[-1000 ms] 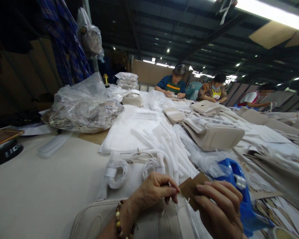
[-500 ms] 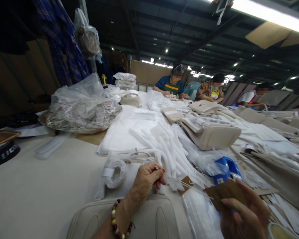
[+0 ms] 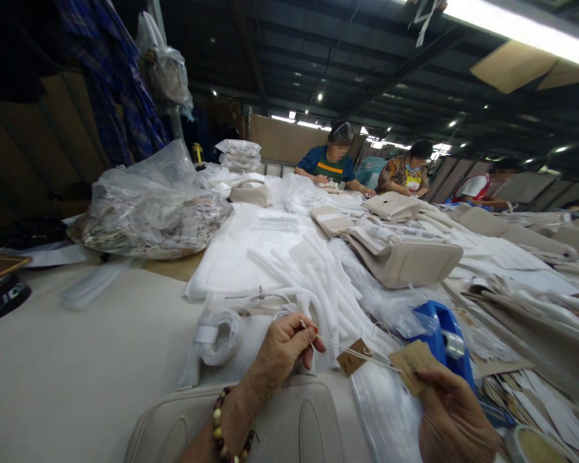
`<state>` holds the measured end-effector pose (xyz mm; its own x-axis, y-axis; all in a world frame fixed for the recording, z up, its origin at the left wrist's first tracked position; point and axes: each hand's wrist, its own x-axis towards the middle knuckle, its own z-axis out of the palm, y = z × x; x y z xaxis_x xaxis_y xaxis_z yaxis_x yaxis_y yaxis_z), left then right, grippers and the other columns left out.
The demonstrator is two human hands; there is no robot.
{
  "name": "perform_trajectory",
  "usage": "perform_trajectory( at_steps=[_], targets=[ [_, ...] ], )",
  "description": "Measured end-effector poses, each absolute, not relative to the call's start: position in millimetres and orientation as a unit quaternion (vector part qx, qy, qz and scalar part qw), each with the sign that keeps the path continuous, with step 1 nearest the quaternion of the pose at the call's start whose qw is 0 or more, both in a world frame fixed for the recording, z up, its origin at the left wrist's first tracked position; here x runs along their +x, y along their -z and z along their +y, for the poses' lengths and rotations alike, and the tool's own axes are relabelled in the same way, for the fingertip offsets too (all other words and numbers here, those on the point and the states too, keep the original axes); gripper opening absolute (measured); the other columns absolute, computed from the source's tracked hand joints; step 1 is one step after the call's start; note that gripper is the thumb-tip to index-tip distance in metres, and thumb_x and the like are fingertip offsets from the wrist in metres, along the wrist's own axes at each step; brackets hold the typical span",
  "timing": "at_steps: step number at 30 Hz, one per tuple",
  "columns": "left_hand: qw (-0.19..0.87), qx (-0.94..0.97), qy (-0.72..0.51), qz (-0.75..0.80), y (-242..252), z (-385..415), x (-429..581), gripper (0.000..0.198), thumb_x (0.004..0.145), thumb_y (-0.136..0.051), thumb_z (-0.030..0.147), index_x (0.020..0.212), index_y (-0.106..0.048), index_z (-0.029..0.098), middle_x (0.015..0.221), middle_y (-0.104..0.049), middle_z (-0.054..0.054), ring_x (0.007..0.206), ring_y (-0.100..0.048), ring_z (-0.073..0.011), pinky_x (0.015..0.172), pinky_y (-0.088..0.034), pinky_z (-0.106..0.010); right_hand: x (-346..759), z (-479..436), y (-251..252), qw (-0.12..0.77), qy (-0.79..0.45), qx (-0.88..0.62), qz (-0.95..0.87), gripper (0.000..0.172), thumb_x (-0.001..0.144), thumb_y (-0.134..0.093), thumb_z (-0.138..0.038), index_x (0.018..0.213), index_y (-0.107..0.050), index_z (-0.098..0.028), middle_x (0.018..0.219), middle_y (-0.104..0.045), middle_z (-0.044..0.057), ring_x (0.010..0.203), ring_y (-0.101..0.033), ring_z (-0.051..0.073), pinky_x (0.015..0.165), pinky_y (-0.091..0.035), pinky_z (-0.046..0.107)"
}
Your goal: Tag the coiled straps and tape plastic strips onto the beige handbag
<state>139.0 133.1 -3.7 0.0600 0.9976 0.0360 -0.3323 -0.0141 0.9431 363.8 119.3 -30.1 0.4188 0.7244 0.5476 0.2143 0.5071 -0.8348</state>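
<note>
Pinched in my left hand [image 3: 285, 344] is the end of a white string [image 3: 335, 344], stretched taut to the right. My right hand [image 3: 456, 411] grips a brown cardboard hang tag [image 3: 412, 365] by its edge, and the string runs to this tag. A second brown tag [image 3: 354, 357] lies beneath the string, between my hands. Below my left forearm a beige handbag [image 3: 280, 418] lies on the table, partly cut off by the lower edge. Just beyond my left hand is a roll of clear wrapped strap [image 3: 220, 337].
A blue tape dispenser [image 3: 441, 331] stands beyond my right hand. White foam strips [image 3: 313, 276] and another beige bag [image 3: 405, 260] lie farther back. A big plastic bag [image 3: 149, 206] sits at left. Several co-workers, one in a green apron [image 3: 330, 168], work across the table.
My right hand has drawn slightly left and turned the tag so its printed face shows lighter. My left hand keeps its pinch on the string. The view has shifted slightly.
</note>
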Motion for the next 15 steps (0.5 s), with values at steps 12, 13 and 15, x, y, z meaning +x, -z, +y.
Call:
perform_trajectory(
  at_steps=[12,13,15],
  targets=[
    [0.633,0.439,-0.56,0.306,6.9,130.9,134.6,0.027,0.076,-0.065,0.039,0.073,-0.061,0.013,0.066,-0.066,-0.003,0.044,-0.049,-0.0056,0.045,-0.032,-0.018,345.5,114.4,34.7,0.672,-0.433,-0.439,-0.411,0.032,0.064,-0.077,-0.029,0.095,-0.073,-0.022,0.098,-0.073,0.008,0.092,-0.068,0.026,0.073,-0.057,0.034],
    [0.639,0.439,-0.558,0.295,6.8,130.2,133.5,0.026,0.077,-0.066,0.038,0.073,-0.063,0.012,0.067,-0.066,-0.004,0.045,-0.05,-0.0057,0.046,-0.032,-0.019,343.1,114.7,33.6,0.675,-0.45,-0.447,-0.378,0.034,0.061,-0.078,-0.03,0.093,-0.073,-0.023,0.097,-0.073,0.008,0.09,-0.068,0.025,0.071,-0.058,0.032],
    [0.654,0.433,-0.558,0.271,5.1,128.5,131.6,0.025,0.077,-0.067,0.037,0.074,-0.064,0.012,0.071,-0.067,-0.005,0.047,-0.05,-0.006,0.046,-0.033,-0.019,338.1,115.0,30.3,0.667,-0.487,-0.461,-0.323,0.036,0.054,-0.081,-0.031,0.088,-0.074,-0.023,0.095,-0.073,0.007,0.084,-0.069,0.023,0.067,-0.057,0.027]
  ],
)
